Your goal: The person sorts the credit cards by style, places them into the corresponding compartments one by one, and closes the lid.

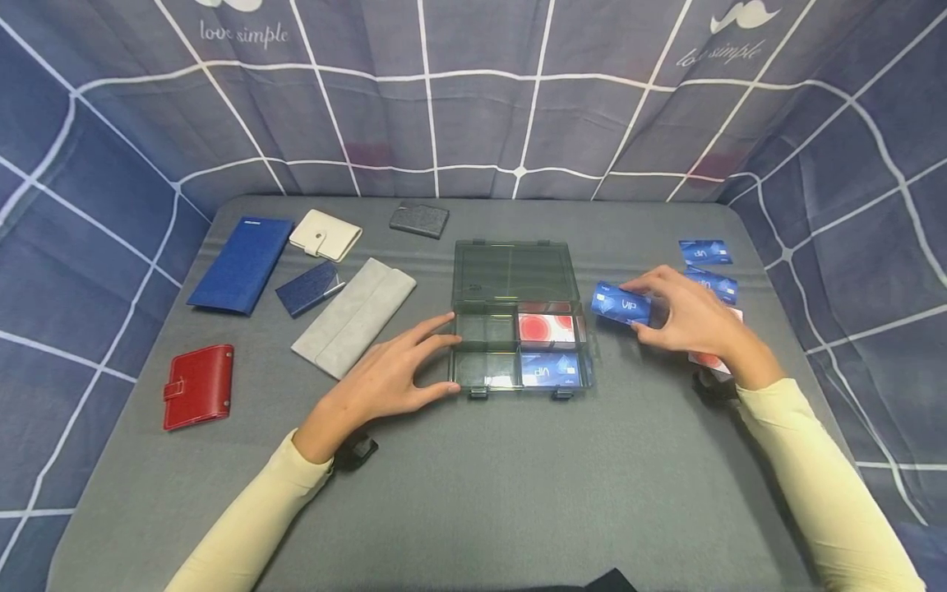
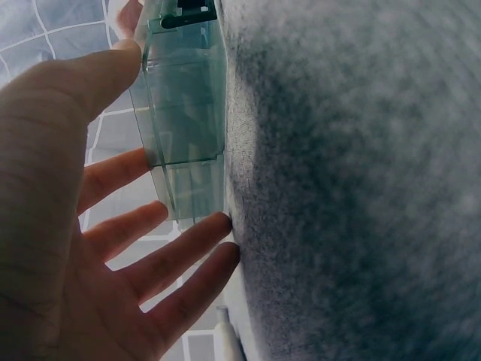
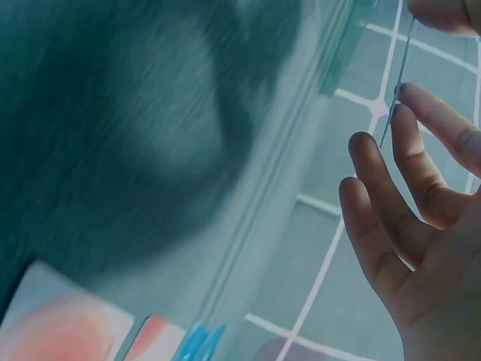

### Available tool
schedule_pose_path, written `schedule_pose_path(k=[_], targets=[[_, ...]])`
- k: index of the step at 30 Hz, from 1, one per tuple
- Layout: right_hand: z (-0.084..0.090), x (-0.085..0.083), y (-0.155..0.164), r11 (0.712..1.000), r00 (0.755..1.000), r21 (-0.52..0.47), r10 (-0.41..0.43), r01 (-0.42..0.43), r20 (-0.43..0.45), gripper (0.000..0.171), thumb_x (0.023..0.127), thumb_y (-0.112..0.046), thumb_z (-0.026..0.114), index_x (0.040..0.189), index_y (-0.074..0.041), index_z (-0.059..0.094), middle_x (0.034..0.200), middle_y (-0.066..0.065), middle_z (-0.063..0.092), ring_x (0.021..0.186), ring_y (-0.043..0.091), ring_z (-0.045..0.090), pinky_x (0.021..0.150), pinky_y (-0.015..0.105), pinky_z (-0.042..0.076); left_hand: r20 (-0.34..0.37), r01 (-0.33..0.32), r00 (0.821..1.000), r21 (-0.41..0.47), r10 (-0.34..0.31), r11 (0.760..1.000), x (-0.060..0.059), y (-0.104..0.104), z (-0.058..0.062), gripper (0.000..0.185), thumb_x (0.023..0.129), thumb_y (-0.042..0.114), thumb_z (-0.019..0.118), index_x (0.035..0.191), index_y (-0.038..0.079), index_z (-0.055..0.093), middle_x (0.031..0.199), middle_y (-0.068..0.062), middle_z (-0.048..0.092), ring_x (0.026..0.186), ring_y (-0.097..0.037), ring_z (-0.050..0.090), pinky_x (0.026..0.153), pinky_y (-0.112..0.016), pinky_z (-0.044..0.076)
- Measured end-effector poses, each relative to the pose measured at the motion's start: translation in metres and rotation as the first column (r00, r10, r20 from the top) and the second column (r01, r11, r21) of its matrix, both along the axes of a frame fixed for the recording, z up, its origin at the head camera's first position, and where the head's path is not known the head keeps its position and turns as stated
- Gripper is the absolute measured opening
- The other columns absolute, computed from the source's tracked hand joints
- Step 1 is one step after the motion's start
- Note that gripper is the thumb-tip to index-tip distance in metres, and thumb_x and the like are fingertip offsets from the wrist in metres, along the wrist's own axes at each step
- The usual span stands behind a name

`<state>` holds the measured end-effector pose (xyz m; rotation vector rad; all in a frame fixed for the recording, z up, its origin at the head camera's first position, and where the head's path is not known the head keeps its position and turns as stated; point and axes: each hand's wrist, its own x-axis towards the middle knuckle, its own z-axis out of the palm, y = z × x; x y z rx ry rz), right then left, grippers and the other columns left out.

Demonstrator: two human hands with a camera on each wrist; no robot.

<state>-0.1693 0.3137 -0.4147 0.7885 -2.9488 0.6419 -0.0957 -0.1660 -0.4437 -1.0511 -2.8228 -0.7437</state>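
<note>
My right hand [image 1: 684, 316] pinches a blue VIP card [image 1: 620, 304] by its edge, above the table just right of the box; the right wrist view shows that card [image 3: 398, 83] edge-on between thumb and fingers. A clear, dark-tinted compartment box [image 1: 484, 347] lies with its lid [image 1: 514, 271] folded back. Inside it, a red-and-white card [image 1: 546, 328] fills the back right compartment and another blue VIP card [image 1: 550, 370] the front right one. With spread, fairly straight fingers, my left hand [image 1: 395, 370] touches the box's left side; its wrist view shows the thumb [image 2: 113, 75] on the rim.
Two blue VIP cards [image 1: 705, 252] and red-and-white cards [image 1: 709, 360] lie at right, partly under my hand. On the left are a red wallet [image 1: 198, 386], blue folder [image 1: 240, 265], cream wallet [image 1: 325, 235], navy card holder [image 1: 307, 288] and grey long wallet [image 1: 355, 316]. A dark holder [image 1: 419, 219] lies behind.
</note>
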Motion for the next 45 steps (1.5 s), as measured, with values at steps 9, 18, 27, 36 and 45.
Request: schedule_pose_path(k=[9, 18, 27, 36, 45], targets=[[0.009, 0.022, -0.034, 0.991, 0.99, 0.043, 0.127, -0.124, -0.062, 0.063, 0.074, -0.025, 0.089, 0.134, -0.016, 0.073, 0.123, 0.003, 0.069, 0.113, 0.03, 0.068, 0.087, 0.052, 0.054, -0.004, -0.001, 1.0, 0.0, 0.001, 1.0, 0.0, -0.001, -0.002, 0.069, 0.094, 0.057, 0.08, 0.149, 0.019, 0.064, 0.169, -0.004, 0.044, 0.141, -0.031, 0.059, 0.092, -0.052, 0.06], [0.005, 0.042, -0.062, 0.965, 0.961, 0.053, 0.261, -0.257, -0.086, 0.061, 0.075, -0.03, 0.088, 0.134, -0.018, 0.074, 0.121, 0.001, 0.068, 0.108, 0.026, 0.066, 0.088, 0.05, 0.054, 0.003, -0.002, 1.0, -0.002, 0.002, 1.0, 0.001, 0.0, -0.003, 0.069, 0.094, 0.057, 0.079, 0.149, 0.018, 0.064, 0.169, -0.005, 0.043, 0.14, -0.032, 0.059, 0.091, -0.052, 0.06], [0.004, 0.048, -0.081, 0.937, 0.938, 0.093, 0.343, -0.337, -0.049, 0.059, 0.077, -0.031, 0.088, 0.134, -0.02, 0.074, 0.124, 0.003, 0.067, 0.108, 0.024, 0.064, 0.089, 0.05, 0.054, 0.005, -0.003, 1.0, -0.004, 0.003, 1.0, 0.001, 0.0, -0.004, 0.069, 0.094, 0.058, 0.079, 0.149, 0.018, 0.064, 0.17, -0.004, 0.043, 0.14, -0.031, 0.06, 0.09, -0.051, 0.06], [0.003, 0.044, -0.091, 0.913, 0.922, 0.156, 0.386, -0.376, -0.039, 0.057, 0.078, -0.036, 0.085, 0.133, -0.022, 0.076, 0.118, 0.005, 0.066, 0.101, 0.023, 0.061, 0.087, 0.047, 0.051, -0.001, 0.005, 1.0, -0.002, -0.005, 1.0, -0.001, -0.001, -0.003, 0.07, 0.094, 0.057, 0.079, 0.149, 0.017, 0.064, 0.169, -0.006, 0.043, 0.14, -0.033, 0.06, 0.09, -0.052, 0.06], [-0.001, 0.039, -0.098, 0.898, 0.9, 0.106, 0.433, -0.427, -0.044, 0.045, 0.08, -0.03, 0.084, 0.125, -0.021, 0.079, 0.122, 0.004, 0.068, 0.113, 0.027, 0.064, 0.096, 0.054, 0.052, 0.007, -0.002, 1.0, -0.014, 0.002, 1.0, -0.001, -0.001, -0.002, 0.071, 0.094, 0.058, 0.079, 0.15, 0.018, 0.063, 0.17, -0.006, 0.043, 0.141, -0.032, 0.059, 0.093, -0.052, 0.059]])
